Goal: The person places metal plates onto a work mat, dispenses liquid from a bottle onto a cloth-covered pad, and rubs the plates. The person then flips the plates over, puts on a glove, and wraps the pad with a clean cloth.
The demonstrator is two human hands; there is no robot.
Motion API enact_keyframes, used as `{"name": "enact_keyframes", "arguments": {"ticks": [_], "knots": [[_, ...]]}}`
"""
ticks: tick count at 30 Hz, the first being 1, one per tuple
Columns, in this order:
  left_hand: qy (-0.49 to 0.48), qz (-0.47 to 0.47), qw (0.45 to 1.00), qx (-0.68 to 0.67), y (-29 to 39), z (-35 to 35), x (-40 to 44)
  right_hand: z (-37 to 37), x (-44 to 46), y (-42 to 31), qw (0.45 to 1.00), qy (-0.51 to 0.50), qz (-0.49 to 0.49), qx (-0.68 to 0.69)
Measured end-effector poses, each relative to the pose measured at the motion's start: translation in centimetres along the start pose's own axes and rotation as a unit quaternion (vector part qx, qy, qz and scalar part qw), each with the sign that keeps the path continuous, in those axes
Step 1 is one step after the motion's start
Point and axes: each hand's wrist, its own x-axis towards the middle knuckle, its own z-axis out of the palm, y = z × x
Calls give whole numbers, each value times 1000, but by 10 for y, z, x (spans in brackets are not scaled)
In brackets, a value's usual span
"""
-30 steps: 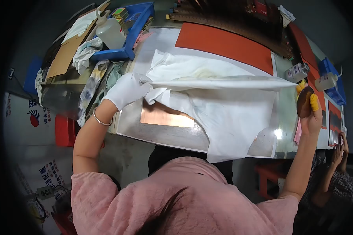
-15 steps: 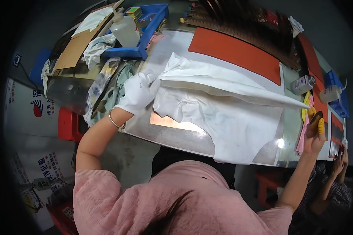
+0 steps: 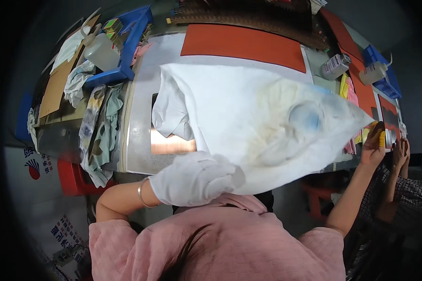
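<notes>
A white cloth (image 3: 225, 100) is stretched between my hands, with yellowish-grey and bluish stains on its right half. My left hand (image 3: 197, 178), in a white glove, is closed on the cloth's near edge, close to my body. My right hand (image 3: 374, 145) pinches the far right corner; yellow covers and something dark brown show on its fingers. Beneath the cloth, a shiny copper-coloured plate (image 3: 173, 144) lies partly hidden on the grey work surface (image 3: 138, 152).
An orange-red mat (image 3: 244, 46) lies behind the cloth. A blue tray (image 3: 132, 56) and squeeze bottle (image 3: 101, 50) are at left, beside rags (image 3: 109, 122). A metal can (image 3: 335, 66) and another bottle (image 3: 373, 73) stand right. Another person's hands (image 3: 401, 152) show at far right.
My left hand has come down and right, toward my body, drawing the cloth taut and showing its stained side. My right hand stays at the right corner. The view has shifted to the right.
</notes>
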Motion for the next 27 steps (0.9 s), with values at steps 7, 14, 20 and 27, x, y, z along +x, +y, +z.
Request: {"name": "enact_keyframes", "arguments": {"ticks": [7,14,20,27], "knots": [[-180,-85,979,-51,9,62,7,-34,-9,24,972,191,-26,-134],[-111,-21,985,-127,23,46,27,-29,-1,34,959,230,-39,-162],[-233,-136,926,-263,10,48,21,-36,-1,40,856,213,-20,-470],[80,-262,931,243,-89,18,44,59,-26,55,912,29,13,-410]]}}
